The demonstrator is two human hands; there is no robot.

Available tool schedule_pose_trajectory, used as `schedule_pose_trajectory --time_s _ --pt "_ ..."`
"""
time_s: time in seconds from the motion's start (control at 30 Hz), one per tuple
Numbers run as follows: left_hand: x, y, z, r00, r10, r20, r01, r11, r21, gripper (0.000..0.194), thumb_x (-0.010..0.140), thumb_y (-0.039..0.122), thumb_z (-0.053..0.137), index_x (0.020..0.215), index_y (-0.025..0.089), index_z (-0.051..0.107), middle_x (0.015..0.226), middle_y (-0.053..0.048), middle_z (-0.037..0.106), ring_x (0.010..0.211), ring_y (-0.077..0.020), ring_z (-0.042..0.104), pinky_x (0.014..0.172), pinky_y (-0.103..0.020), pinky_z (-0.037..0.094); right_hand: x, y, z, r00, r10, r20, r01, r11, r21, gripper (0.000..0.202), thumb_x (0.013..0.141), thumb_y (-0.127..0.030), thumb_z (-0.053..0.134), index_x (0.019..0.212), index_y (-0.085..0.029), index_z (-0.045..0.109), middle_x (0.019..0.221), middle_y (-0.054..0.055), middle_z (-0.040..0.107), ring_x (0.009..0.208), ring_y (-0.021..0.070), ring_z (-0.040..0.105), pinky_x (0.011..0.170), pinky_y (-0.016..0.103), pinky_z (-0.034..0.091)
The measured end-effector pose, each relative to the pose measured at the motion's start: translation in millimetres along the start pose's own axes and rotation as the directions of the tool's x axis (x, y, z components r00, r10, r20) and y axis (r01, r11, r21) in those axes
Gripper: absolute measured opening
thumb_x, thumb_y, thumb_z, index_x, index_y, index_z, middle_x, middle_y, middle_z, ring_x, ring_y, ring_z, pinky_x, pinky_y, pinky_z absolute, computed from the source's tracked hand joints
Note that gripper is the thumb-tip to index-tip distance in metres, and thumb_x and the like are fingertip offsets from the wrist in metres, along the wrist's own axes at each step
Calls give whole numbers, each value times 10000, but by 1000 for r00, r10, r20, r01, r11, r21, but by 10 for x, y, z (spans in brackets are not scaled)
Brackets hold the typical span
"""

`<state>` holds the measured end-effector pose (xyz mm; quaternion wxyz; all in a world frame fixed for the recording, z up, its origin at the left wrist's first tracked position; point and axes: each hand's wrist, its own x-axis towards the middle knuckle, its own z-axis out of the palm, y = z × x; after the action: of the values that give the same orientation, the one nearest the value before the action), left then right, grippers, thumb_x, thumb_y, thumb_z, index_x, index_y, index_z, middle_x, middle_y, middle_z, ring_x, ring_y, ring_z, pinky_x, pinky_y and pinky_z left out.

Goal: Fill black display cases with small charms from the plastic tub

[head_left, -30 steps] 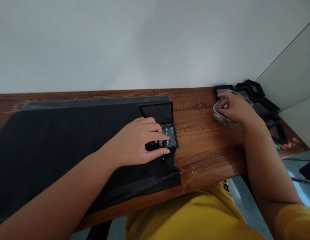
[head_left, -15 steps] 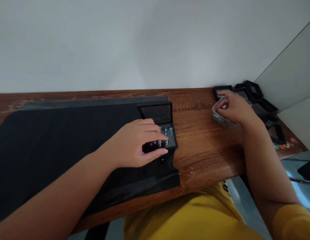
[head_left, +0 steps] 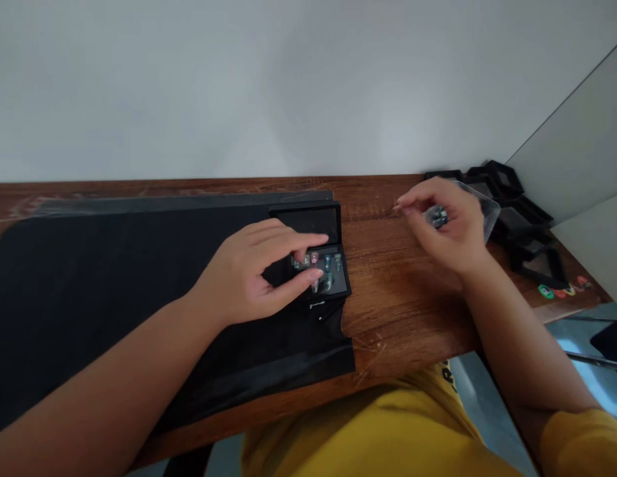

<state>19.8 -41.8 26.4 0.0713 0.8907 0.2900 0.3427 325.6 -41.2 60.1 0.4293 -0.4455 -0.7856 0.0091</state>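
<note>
1. Left hand (head_left: 253, 268): thumb and forefinger well parted over the case, a bent finger among its pieces; no firm grip shows. Best kept light, steadying the case without pressing on its contents.
2. Right hand (head_left: 450, 228): thumb and forefinger drawn together at the tips; whether they pinch something small, cannot tell. A fingertip hold would suit so slight an article.
3. Small rectangular black case (head_left: 342, 286), lid (head_left: 311, 225) raised on the wall side: lies on the black sheet mat (head_left: 114, 285), near its right end. Lid best left clear of the wrist.
4. Small glossy pieces, pink-topped (head_left: 315, 258), blue (head_left: 327, 263) and pale green (head_left: 337, 261): side by side in the case. Approach from above, so neighbours are not nudged.
5. Clear plastic tub (head_left: 491, 207), partly hidden by the right hand: on the brown wooden table (head_left: 382, 265). Lift clear of its rim.
</note>
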Motion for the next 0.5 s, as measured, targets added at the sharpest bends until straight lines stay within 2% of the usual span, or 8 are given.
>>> schedule_pose_trajectory --time_s 0.1,0.2,0.37,0.5 --pt "-10 7 -18 998 -38 -48 40 999 27 362 991 315 600 1352 300 599 888 -4 709 786 -185 639 778 -364 561 -35 -154 117 974 -174 145 147 972 184 108 923 -202 637 922 -255 731 891 30 787 838 208 720 831 390 563" --pt "0 16 -31 997 -31 -64 33 999 29 376 984 283 606 1359 299 582 889 2 700 772 -180 628 762 -350 554 -57 -209 212 945 -292 147 235 920 312 100 928 -169 670 937 -246 735 871 15 798 776 175 718 796 358 548" --pt "18 41 -14 999 22 -44 -22 1000 1 334 984 276 628 1318 281 611 897 -1 713 795 -186 657 809 -364 550 -84 -221 311 953 -301 33 260 869 422 94 917 -153 741 920 -247 746 831 5 799 737 159 726 770 339 546" --pt "16 79 30 997 66 -35 -67 997 -25 335 993 311 646 1320 244 613 913 -15 734 820 -188 685 814 -350 549 -101 -235 344 954 -299 17 254 839 482 86 897 -165 788 884 -235 741 809 6 796 738 150 731 756 319 543"
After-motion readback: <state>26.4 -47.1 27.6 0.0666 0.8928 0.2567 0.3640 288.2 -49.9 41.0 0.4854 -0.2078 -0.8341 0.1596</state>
